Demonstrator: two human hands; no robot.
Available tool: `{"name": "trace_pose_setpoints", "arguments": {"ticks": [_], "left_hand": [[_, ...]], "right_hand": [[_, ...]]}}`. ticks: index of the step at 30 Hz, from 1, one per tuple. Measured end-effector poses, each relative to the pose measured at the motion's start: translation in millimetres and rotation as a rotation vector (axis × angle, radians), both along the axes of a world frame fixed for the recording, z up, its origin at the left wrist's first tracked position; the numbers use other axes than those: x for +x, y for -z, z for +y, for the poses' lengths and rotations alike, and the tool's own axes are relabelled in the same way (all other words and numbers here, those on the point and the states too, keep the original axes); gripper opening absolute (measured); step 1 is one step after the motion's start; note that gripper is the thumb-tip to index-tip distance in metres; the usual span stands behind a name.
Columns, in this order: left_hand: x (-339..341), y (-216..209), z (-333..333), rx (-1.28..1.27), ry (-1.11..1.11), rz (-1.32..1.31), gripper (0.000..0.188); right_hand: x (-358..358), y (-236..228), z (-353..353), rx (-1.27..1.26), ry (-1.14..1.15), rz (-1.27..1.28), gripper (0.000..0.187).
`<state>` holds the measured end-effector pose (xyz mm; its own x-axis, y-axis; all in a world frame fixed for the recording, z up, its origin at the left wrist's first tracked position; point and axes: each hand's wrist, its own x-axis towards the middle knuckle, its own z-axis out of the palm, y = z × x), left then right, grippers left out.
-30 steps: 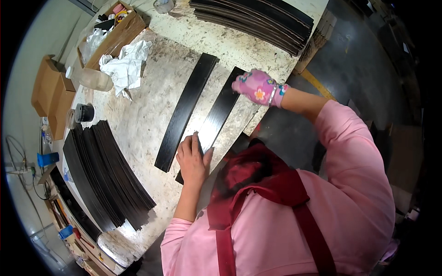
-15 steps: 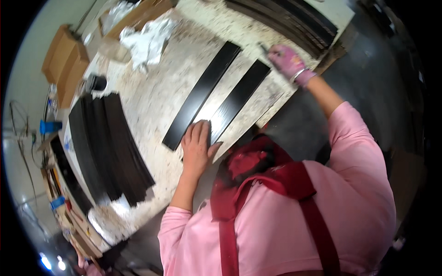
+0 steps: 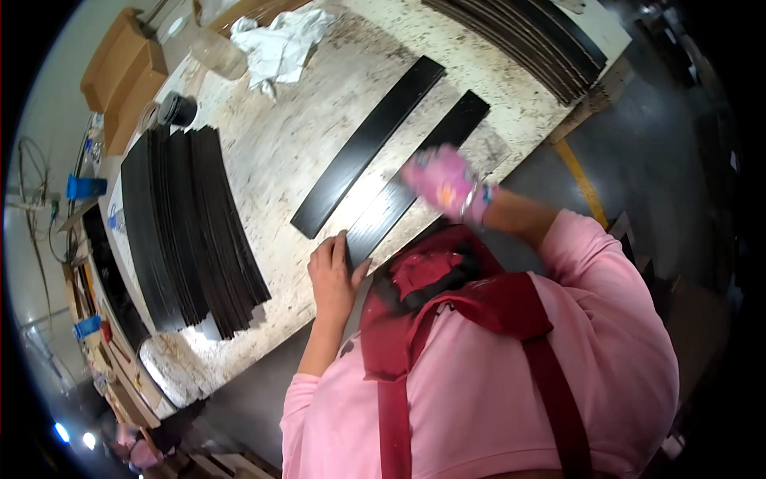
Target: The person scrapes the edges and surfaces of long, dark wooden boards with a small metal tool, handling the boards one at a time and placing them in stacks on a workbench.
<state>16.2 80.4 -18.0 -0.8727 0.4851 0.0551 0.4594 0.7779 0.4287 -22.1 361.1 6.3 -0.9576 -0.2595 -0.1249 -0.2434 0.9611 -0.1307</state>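
Note:
Two glossy black planks lie side by side, slanting across a worn white table. My bare left hand [image 3: 333,275] is closed round the lower end of the nearer plank [image 3: 381,214], thumb on one side and fingers on the other. My right hand [image 3: 444,184], in a pink glove, is curled over the middle of that same plank, somewhat smeared by motion. What it holds, if anything, is hidden under the fingers. The farther plank [image 3: 369,148] lies untouched, a narrow gap away.
On the left of the table [image 3: 263,191] stands a stack of dark planks [image 3: 187,231]. Another plank stack [image 3: 527,40] lies at the far right. A white cloth [image 3: 279,48], a cloudy plastic bottle [image 3: 217,54], a dark jar [image 3: 177,109] and a cardboard box [image 3: 124,76] are at the far left.
My right hand has come from beyond the far end of the nearer plank back to its middle. My left hand stays at the lower end. The whole view has shifted slightly.

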Motion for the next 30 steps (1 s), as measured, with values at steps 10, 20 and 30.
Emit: {"name": "trace_pose_setpoints", "arguments": {"ticks": [10, 20, 30], "left_hand": [[-40.3, -30.0, -2.7, 0.899, -0.331, -1.796, 0.051], [-62.2, -18.7, 14.5, 1.037, -0.209, -1.888, 0.055], [-56.9, -29.0, 30.0, 1.128, -0.108, -1.93, 0.058]], "right_hand": [[2.7, -5.5, 219.9, -0.545, 0.781, 0.246, 0.029], [26.8, -29.8, -4.2, -0.37, 0.099, 0.131, 0.016], [25.0, 2.6, 123.7, -0.606, 0.618, 0.06, 0.028]]}}
